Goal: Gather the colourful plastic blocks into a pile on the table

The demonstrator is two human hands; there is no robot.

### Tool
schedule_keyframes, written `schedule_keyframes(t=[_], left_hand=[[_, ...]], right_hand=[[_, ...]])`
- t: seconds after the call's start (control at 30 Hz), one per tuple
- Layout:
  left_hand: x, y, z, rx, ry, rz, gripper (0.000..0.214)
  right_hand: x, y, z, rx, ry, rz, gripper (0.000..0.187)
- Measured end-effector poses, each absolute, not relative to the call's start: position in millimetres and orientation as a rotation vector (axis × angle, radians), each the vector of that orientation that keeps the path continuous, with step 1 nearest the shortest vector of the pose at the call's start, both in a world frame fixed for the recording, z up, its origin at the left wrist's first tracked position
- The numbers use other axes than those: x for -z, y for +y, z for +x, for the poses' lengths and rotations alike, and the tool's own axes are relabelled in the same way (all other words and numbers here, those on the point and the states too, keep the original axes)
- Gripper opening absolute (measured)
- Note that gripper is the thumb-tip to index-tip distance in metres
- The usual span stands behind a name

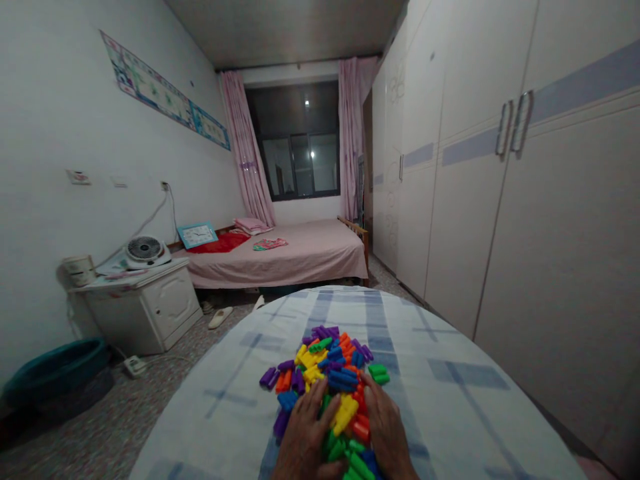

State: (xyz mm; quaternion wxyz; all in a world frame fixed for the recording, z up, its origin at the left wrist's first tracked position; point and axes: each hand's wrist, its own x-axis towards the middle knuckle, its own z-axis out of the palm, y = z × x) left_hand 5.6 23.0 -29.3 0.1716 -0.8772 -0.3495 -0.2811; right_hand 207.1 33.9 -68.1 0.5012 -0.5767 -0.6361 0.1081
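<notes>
A heap of small plastic building pieces, shaped like paired tubes, lies near the front of the round table (440, 413). My left hand (306, 433) rests on the near left of the heap with its fingers spread. My right hand (389, 427) lies along the right side, fingers stretched out. Between them show a yellow piece (345, 415), a red piece (361, 429) and several green pieces (357, 463). Just beyond my fingertips is a blue piece (343, 381). A purple piece (268, 377) sits at the left edge, a green piece (379, 373) at the right.
A blue and white checked cloth covers the table. Beyond it stands a bed (310, 250) under a curtained window. A white cabinet (170, 307) with a fan (145, 250) and a teal tub (55, 373) are at left; tall wardrobes (450, 220) line the right.
</notes>
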Motion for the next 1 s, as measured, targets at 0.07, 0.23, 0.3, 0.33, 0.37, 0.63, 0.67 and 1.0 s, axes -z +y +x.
schedule_keyframes(t=[0.07,0.23,0.3,0.33,0.37,0.63,0.67,1.0], left_hand=[[27.0,25.8,6.5,0.82,-1.029,-2.553,0.083],[17.4,37.7,3.6,0.949,-1.14,-2.606,0.047],[10.5,44.4,5.1,0.984,-1.228,-2.587,0.036],[6.2,47.9,6.7,0.984,-1.265,-2.583,0.033],[1.3,51.6,8.6,0.978,-1.301,-2.574,0.031],[-29.6,90.3,-5.5,1.015,-1.596,-2.279,0.031],[-27.3,95.3,-13.7,1.019,-1.652,-2.228,0.032],[11.2,75.9,-40.2,1.22,-1.963,-2.535,0.047]], right_hand=[[59.4,30.9,205.6,-0.33,-1.513,-1.412,0.048],[34.3,22.2,201.2,-0.422,-1.509,-1.446,0.047],[29.2,20.4,200.3,-0.453,-1.518,-1.451,0.046],[27.9,19.9,200.0,-0.463,-1.511,-1.458,0.046],[27.0,19.6,199.8,-0.467,-1.501,-1.464,0.046],[23.2,18.8,199.6,-0.456,-1.49,-1.488,0.045],[23.2,18.7,199.7,-0.453,-1.489,-1.486,0.045],[26.2,18.1,199.3,-0.438,-1.465,-1.468,0.042]])
